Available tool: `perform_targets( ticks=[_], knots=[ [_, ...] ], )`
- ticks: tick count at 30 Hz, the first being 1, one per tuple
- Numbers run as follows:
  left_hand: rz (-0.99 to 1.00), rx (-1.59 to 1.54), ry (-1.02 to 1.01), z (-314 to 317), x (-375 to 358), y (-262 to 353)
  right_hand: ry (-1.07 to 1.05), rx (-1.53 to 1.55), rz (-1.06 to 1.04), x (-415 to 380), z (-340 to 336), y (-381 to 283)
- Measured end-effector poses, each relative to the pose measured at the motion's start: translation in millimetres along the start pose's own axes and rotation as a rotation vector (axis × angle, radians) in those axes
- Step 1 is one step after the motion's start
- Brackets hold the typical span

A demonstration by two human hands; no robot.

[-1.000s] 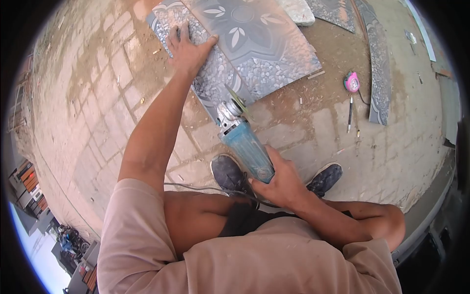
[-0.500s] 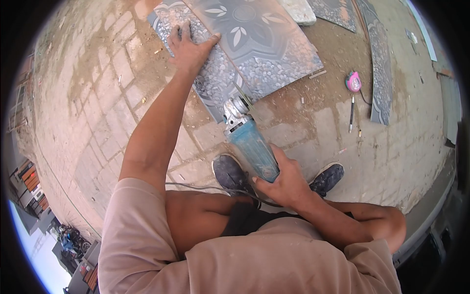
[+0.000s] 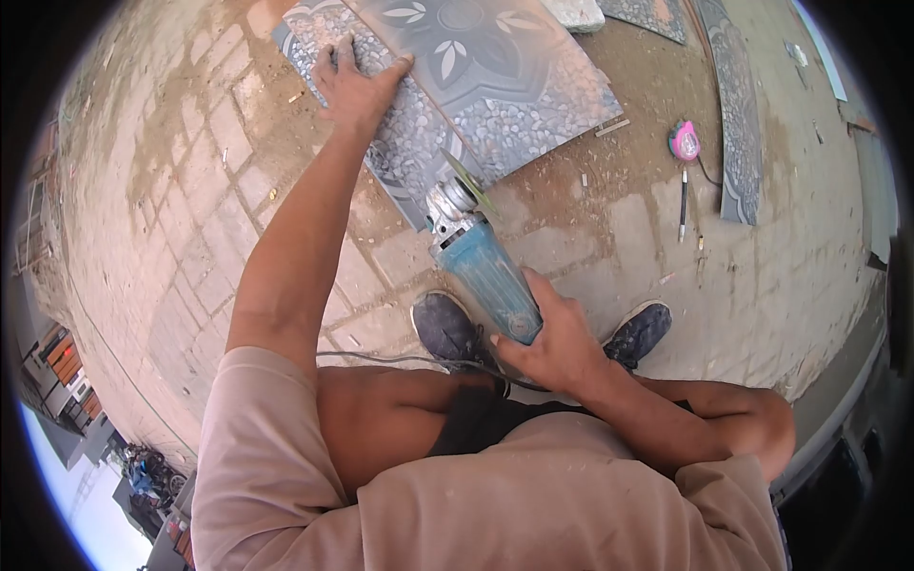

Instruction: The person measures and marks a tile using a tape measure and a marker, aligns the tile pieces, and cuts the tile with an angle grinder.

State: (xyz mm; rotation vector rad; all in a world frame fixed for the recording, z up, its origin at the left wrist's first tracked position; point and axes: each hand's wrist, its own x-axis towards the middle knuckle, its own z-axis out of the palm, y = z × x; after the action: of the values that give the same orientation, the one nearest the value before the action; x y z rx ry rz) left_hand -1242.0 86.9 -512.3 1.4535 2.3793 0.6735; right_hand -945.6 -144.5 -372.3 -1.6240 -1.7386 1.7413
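With fingers spread, my left hand (image 3: 359, 92) lies flat on a patterned tile (image 3: 409, 114) with a pebble print. A straight line runs down the tile beside my thumb, between the narrow left strip and the wider part with a flower design. My right hand (image 3: 552, 333) is wrapped round the rear of a teal angle grinder (image 3: 486, 276). The grinder's thin cutting disc (image 3: 468, 181) stands edge-on at the tile's near edge, close to the lower end of that line. A dark power cord (image 3: 409, 359) trails from the grinder past my shoes.
Right of the tile lie a pink tape measure (image 3: 684, 141), a black pen-like marker (image 3: 683, 205) and a long cut tile strip (image 3: 739, 124). A pale block (image 3: 576, 13) sits behind the tile. Dusty paving (image 3: 219, 190) surrounds everything, and my shoes (image 3: 447, 326) are just behind the grinder.
The tile and my left hand appear slightly higher and further left in view. The grinder's disc has turned a little and shows more of its face. Both hands keep their places.
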Motion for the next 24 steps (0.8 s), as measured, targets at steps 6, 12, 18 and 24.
perform_targets(
  ticks=[6, 12, 18, 24],
  knots=[
    [-0.017, 0.016, -0.009, 2.5, 2.7, -2.1, 0.016, -0.008, 0.039, 0.5, 0.7, -1.8],
    [-0.041, 0.01, -0.026, -4.2, 0.7, 5.9, -0.014, 0.019, 0.071, 4.0, -2.3, -6.8],
    [-0.066, -0.014, -0.026, -4.6, 0.9, 8.6, 0.001, -0.008, 0.065, 2.5, 0.4, -4.8],
    [-0.068, -0.028, -0.022, -2.8, 1.3, 7.7, 0.035, 0.014, 0.007, 3.3, 1.5, -0.1]
  ],
)
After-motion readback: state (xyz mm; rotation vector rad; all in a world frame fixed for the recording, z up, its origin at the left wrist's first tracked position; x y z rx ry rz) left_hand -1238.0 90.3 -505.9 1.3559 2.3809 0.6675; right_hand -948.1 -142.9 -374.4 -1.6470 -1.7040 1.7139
